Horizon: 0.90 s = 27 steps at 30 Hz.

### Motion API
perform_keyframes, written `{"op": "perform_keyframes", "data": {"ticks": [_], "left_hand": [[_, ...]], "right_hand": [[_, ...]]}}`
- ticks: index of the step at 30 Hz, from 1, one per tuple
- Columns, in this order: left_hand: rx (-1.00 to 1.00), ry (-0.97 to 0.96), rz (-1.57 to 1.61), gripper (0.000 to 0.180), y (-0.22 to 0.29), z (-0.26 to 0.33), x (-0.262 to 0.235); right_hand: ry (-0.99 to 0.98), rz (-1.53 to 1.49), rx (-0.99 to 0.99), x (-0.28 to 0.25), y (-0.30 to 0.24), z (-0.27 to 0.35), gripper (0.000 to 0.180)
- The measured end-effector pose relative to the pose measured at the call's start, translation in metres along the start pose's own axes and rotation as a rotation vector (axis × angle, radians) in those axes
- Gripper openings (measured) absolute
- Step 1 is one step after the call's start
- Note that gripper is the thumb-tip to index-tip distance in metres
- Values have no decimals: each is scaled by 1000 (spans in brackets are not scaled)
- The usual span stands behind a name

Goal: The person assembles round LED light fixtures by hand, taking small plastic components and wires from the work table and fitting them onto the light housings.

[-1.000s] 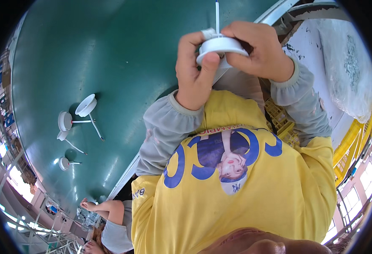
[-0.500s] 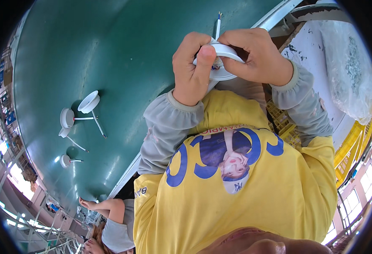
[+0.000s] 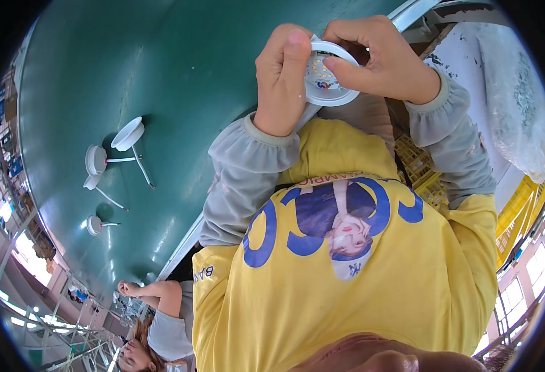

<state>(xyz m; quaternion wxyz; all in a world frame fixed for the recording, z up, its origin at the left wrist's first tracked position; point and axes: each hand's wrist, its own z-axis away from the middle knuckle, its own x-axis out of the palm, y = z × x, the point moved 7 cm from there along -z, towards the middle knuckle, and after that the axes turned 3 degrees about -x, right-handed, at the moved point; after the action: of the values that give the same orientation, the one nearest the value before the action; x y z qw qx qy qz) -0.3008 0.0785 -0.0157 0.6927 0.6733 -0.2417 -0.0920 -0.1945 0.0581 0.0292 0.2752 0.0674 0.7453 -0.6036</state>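
Note:
Over the edge of the green work table [image 3: 179, 87], a round white LED lamp [image 3: 334, 99] is held between my two hands. Its open face shows a board dotted with small yellow LEDs, plus some coloured wires. My left hand [image 3: 285, 77] is closed round the left side of the rim, thumb pointing up. On the right, my right hand [image 3: 384, 59] pinches the upper rim, its thumb reaching into the dish and its other fingers partly hidden behind. Its cable is out of sight.
Several similar white lamps [image 3: 128, 133] with cables lie at left on the table. Right of me are a white surface with a clear plastic bag [image 3: 514, 93] and yellow crates [image 3: 421, 164]. A co-worker [image 3: 167, 316] sits at the lower left.
Both hands have risen slightly, tilting the lamp so that its LED board faces me. A curved white edge and the cable seen before no longer show.

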Motion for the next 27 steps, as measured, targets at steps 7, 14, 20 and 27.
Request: {"op": "perform_keyframes", "data": {"ticks": [7, 14, 20, 27], "left_hand": [[32, -34, 30, 25, 5, 4, 3], [106, -10, -13, 24, 9, 5, 0], [95, -19, 19, 24, -1, 8, -1], [124, -25, 42, 24, -7, 7, -6]], "right_hand": [[-69, -22, 6, 0, 2, 3, 19], [-77, -127, 47, 8, 9, 2, 15], [-165, -160, 115, 10, 15, 2, 14], [-70, -63, 1, 14, 5, 0, 15]]}}
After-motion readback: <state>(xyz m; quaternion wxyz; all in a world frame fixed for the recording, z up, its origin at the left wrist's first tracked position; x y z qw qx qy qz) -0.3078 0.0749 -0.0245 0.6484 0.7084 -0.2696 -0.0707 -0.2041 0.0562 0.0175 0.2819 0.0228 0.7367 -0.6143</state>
